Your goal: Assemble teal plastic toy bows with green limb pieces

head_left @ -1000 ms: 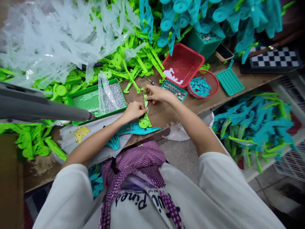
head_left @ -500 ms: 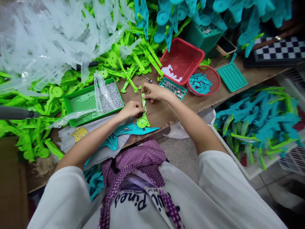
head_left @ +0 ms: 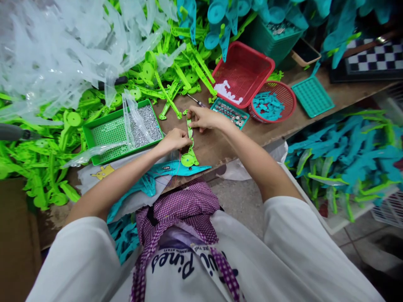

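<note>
A lime-green plastic part (head_left: 189, 158) with a round disc at its near end lies lengthwise on the brown tabletop. My left hand (head_left: 176, 139) has its fingers closed on the middle of this part from the left side. Fingers of my right hand (head_left: 203, 118) are pinched at its far end, from the right. What small piece, if any, sits between the fingertips is too small to make out. Just below lies a turquoise plastic part (head_left: 171, 168) with a small metal piece and thin red and blue wires on it.
Left of my hands stands a green tray (head_left: 108, 147) of small metal pieces. A screwdriver (head_left: 198, 101), a teal tray (head_left: 231, 113) of round metal pieces, a red basket (head_left: 267, 52) and a round red basket (head_left: 291, 102) lie beyond. Green parts (head_left: 40, 163) heap up at left.
Both hands stay on the green part with almost the same grip. The whole view has shifted slightly; nothing else has visibly moved.
</note>
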The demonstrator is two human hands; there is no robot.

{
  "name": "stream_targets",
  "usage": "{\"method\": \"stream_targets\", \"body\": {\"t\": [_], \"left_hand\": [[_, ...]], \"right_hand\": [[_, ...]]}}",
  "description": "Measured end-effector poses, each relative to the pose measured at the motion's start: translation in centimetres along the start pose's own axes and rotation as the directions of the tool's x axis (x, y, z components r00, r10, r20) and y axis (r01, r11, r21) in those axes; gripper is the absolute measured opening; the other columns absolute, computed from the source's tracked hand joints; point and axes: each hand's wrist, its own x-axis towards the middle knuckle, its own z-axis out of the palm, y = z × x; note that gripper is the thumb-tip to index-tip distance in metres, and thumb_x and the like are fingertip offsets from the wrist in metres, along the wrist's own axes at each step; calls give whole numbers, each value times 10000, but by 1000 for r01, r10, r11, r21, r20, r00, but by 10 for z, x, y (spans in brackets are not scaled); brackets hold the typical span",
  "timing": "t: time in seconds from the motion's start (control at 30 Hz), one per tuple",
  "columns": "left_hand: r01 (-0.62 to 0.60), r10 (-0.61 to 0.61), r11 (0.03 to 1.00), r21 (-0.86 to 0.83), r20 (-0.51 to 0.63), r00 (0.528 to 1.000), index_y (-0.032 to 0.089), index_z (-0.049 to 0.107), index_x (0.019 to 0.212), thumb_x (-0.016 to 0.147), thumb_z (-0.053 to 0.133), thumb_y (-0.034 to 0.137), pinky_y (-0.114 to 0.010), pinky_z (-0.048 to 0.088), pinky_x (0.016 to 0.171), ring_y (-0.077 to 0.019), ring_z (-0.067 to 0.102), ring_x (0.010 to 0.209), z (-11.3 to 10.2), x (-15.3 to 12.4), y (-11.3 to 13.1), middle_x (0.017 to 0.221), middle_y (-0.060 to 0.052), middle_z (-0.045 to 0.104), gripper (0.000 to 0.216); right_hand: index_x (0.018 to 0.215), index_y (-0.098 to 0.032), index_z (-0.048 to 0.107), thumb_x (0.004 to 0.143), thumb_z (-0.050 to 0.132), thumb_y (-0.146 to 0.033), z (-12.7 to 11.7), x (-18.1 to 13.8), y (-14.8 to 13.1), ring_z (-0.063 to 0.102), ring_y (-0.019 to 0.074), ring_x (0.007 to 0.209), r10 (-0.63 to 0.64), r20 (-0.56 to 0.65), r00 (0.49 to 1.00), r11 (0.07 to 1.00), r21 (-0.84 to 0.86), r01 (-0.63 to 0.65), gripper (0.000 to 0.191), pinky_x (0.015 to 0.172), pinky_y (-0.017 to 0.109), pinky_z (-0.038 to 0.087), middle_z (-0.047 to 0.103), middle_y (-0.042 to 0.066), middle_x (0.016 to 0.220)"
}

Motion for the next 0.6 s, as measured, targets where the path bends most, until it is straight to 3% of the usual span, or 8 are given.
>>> {"method": "stream_targets", "body": {"t": [0.13,0.37,0.6], "left_hand": [[27,-29,999,33,69,997,171,583,511,710,714,202,-263,396,528,-135,532,486,-6,2,9,503,-8,581,241],[35,0,985,-167,203,979,161,572,540,766,758,162,-218,377,521,-85,500,443,-12,-2,6,482,6,582,292],[94,-75,980,-173,116,990,163,576,562,781,725,160,-222,417,543,-98,547,462,-4,-6,5,468,26,553,265]], "right_hand": [[1034,-226,490,838,748,-198,-1,-3,-5,551,84,483,29,6,1000,1000,-7,-29,326,491,198,401,591,-57,767],[1038,-223,506,854,721,-170,0,-5,-7,522,67,439,14,-11,1000,999,-33,-14,289,446,179,354,549,-90,693],[1059,-218,517,872,688,-156,0,-6,-8,551,91,454,22,-19,1000,997,-68,-23,261,469,209,365,574,-78,704]]}}
